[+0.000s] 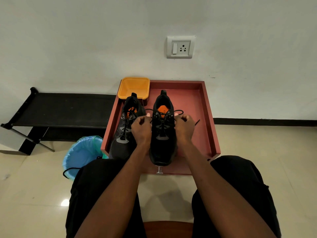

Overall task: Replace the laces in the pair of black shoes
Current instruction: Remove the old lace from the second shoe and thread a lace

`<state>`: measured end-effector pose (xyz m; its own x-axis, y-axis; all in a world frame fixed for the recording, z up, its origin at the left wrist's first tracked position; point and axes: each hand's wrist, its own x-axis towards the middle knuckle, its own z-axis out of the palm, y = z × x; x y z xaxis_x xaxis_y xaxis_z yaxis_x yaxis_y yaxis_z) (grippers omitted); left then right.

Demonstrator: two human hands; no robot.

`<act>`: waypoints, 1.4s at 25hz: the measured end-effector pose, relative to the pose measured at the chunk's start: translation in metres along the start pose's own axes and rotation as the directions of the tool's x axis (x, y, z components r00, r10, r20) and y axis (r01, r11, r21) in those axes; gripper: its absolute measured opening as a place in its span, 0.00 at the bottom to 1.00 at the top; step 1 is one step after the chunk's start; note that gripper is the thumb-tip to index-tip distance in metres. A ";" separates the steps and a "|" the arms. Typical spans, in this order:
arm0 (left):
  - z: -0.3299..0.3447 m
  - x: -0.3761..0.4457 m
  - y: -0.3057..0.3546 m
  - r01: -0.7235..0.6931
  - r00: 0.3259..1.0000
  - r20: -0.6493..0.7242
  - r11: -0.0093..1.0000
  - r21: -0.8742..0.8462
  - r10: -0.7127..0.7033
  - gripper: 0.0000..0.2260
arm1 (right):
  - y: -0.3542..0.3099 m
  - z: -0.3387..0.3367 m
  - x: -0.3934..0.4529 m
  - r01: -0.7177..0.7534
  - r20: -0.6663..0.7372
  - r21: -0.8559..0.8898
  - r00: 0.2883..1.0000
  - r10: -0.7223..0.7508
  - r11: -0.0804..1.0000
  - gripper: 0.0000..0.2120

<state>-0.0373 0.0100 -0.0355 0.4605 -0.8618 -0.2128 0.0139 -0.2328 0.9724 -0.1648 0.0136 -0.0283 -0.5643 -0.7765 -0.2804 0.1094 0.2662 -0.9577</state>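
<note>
On tray [207, 117], left hand [141, 126] and right hand [184, 125] each pinched lace [164, 111] over right shoe [163, 134]. Uneven pull risked a lopsided, loose bow.

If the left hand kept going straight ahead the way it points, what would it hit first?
Probably the yellow tub at the tray's far corner; the left hand points between both shoes, though depth is uncertain.
</note>
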 end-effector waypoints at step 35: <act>-0.039 0.003 0.039 -0.259 0.884 -0.289 0.899 0.354 0.368 0.07 | -0.029 -0.045 0.017 0.036 -0.310 -0.233 0.944 -0.109 0.972 0.09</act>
<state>-0.0012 0.0161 0.0060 0.6682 -0.7174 0.1973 -0.4209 -0.1457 0.8953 -0.2149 0.0184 -0.0027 -0.7987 -0.5852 -0.1399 -0.1048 0.3643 -0.9254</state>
